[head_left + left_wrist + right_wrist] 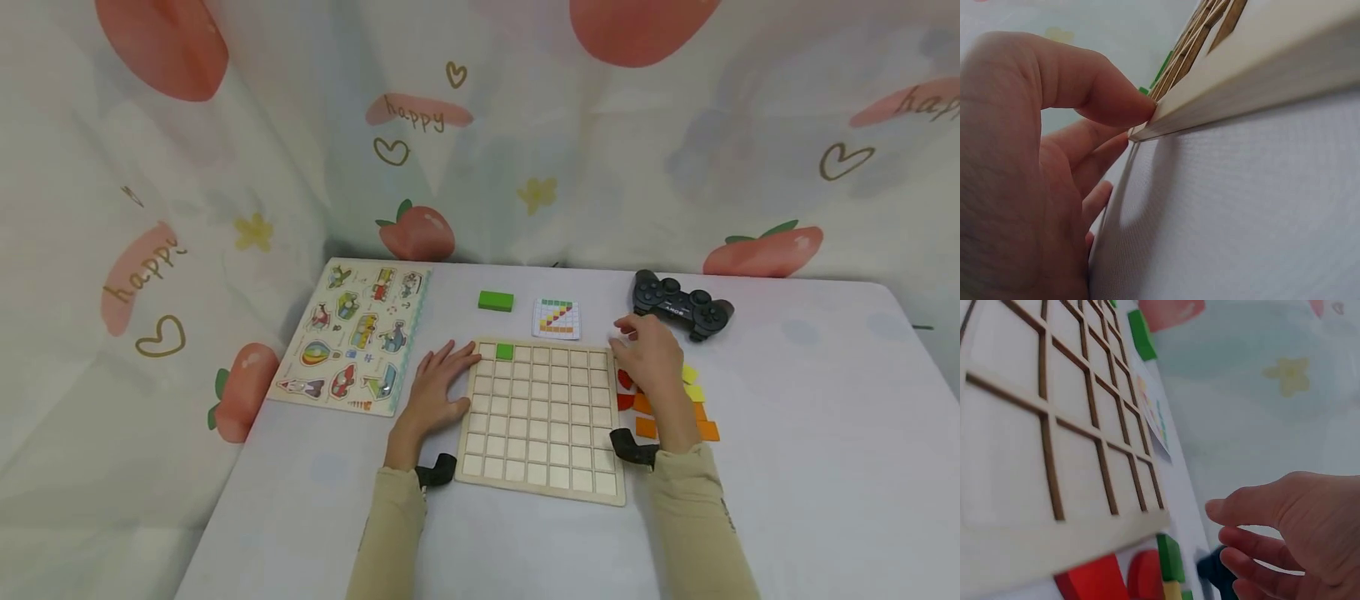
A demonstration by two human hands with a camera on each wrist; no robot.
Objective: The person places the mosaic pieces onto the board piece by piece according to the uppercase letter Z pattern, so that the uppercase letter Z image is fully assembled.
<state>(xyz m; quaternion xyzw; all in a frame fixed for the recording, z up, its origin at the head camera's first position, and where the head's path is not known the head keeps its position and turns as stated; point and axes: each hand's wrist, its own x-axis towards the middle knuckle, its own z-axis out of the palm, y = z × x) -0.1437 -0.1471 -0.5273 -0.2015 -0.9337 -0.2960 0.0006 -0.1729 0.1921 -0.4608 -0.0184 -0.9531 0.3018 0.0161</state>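
A wooden grid board lies in the middle of the table, with one green square tile in its top row. My left hand rests at the board's upper left edge, fingers spread; in the left wrist view its thumb presses the rim. Over the board's upper right corner hovers my right hand, fingers loosely bent and nothing between them. Below it, partly hidden by the hand and wrist, lie red pieces, yellow tiles and orange tiles. Green blocks show near that corner in the right wrist view.
Behind the board are a green block and a pattern card with coloured squares. A black game controller lies beyond my right hand. At the left is a picture puzzle board. A printed curtain hangs behind the table.
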